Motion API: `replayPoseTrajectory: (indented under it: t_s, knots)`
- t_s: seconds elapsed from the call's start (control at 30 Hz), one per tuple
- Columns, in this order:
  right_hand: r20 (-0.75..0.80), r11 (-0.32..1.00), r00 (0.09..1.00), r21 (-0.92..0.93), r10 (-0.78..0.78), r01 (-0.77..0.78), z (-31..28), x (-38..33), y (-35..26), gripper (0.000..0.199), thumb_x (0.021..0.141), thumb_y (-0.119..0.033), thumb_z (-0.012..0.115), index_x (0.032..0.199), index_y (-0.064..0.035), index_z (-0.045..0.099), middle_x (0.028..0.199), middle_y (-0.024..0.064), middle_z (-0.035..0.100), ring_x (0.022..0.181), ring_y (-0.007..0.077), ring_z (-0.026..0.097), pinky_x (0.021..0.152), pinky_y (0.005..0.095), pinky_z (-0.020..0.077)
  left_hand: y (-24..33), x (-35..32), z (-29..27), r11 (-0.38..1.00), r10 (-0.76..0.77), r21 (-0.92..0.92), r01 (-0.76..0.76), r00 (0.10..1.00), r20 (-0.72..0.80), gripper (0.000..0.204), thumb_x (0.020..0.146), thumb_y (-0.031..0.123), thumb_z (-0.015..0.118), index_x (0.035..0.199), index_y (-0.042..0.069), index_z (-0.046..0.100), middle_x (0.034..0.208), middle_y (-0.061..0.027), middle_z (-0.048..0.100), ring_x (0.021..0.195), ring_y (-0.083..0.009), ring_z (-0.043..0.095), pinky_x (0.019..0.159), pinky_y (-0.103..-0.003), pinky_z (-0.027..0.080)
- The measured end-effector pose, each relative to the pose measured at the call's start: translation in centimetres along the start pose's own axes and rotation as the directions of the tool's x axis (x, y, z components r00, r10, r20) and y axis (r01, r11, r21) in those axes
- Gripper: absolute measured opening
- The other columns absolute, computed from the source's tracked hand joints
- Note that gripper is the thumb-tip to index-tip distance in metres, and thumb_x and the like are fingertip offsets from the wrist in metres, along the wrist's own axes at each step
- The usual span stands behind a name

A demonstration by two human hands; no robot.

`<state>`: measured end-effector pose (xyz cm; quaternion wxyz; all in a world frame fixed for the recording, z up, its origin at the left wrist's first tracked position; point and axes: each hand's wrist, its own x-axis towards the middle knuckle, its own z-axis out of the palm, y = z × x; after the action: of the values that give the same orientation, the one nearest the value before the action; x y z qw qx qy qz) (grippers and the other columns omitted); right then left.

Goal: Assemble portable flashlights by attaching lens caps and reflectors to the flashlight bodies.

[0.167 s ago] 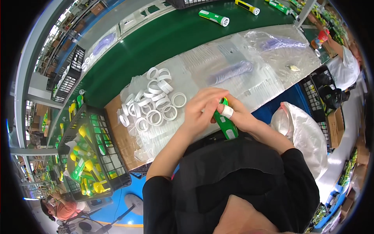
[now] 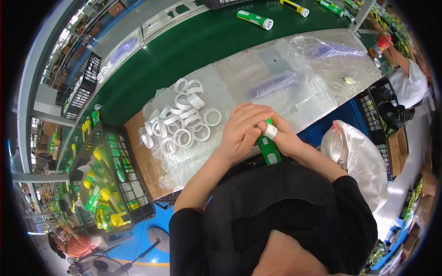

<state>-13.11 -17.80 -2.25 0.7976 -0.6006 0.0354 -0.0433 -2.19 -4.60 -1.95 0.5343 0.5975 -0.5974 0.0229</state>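
Observation:
A green torch body (image 2: 268, 151) with a white switch panel is gripped between both hands close to my chest. My left hand (image 2: 243, 130) wraps over its upper end, covering the head. My right hand (image 2: 283, 138) holds its side; one finger carries a white tape wrap. Several white plastic rings (image 2: 184, 122) lie in a loose heap on clear plastic sheeting just left of my left hand.
A black crate (image 2: 126, 184) of green and yellow torch parts stands at the left. Clear bags of parts (image 2: 294, 73) cover the bench. Finished torches (image 2: 254, 20) lie on the green belt. A white bag (image 2: 357, 158) sits at my right. Another person (image 2: 410, 78) works at the far right.

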Motion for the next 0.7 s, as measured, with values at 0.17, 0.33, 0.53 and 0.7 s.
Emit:
replayPoseTrajectory:
  t_s: [0.17,0.33,0.53,0.7]
  knots:
    - [-0.059,0.980,0.997,0.197,0.048,-0.035,-1.5,0.5,-0.1,0.051,0.099,-0.037,0.054,0.136,-0.0033,0.044,0.096,0.0132,0.060,0.078,0.0216,0.062,0.071,0.0334,0.0504,-4.2,0.8,1.2,0.962,-0.238,0.078,0.261,0.945,-0.226,0.036,0.090,0.022,0.064,0.119,-0.001,0.062,0.124,-0.0165,0.062,0.117,-0.0344,0.057,0.099,-0.044,0.040]
    - [-0.038,0.990,0.999,0.139,-0.014,0.019,-2.3,0.6,-0.4,0.051,0.097,-0.040,0.054,0.131,-0.0030,0.046,0.091,0.0140,0.060,0.076,0.0211,0.061,0.070,0.0329,0.0499,-9.3,0.5,1.6,0.830,-0.272,0.497,0.253,0.962,-0.035,0.051,0.081,0.028,0.074,0.121,0.000,0.060,0.117,-0.0161,0.062,0.112,-0.0357,0.055,0.093,-0.043,0.045]
    - [0.004,0.991,1.000,0.131,0.000,0.000,-2.1,0.6,-0.4,0.057,0.094,-0.046,0.059,0.130,-0.0032,0.046,0.089,0.0131,0.061,0.075,0.0198,0.062,0.070,0.0324,0.0498,-10.2,0.5,0.5,0.863,-0.353,0.386,0.327,0.936,-0.004,0.050,0.081,0.023,0.074,0.125,0.003,0.059,0.112,-0.0137,0.061,0.105,-0.0311,0.056,0.088,-0.040,0.046]
    - [0.108,0.988,0.994,0.145,0.029,-0.045,-2.6,0.6,-0.4,0.053,0.095,-0.042,0.059,0.129,-0.0034,0.047,0.092,0.0116,0.062,0.077,0.0187,0.063,0.069,0.0316,0.0519,-4.5,2.6,-1.5,0.926,-0.352,-0.147,0.348,0.936,-0.006,0.045,0.087,0.017,0.069,0.130,0.006,0.058,0.110,-0.0106,0.058,0.103,-0.0252,0.055,0.084,-0.035,0.045]
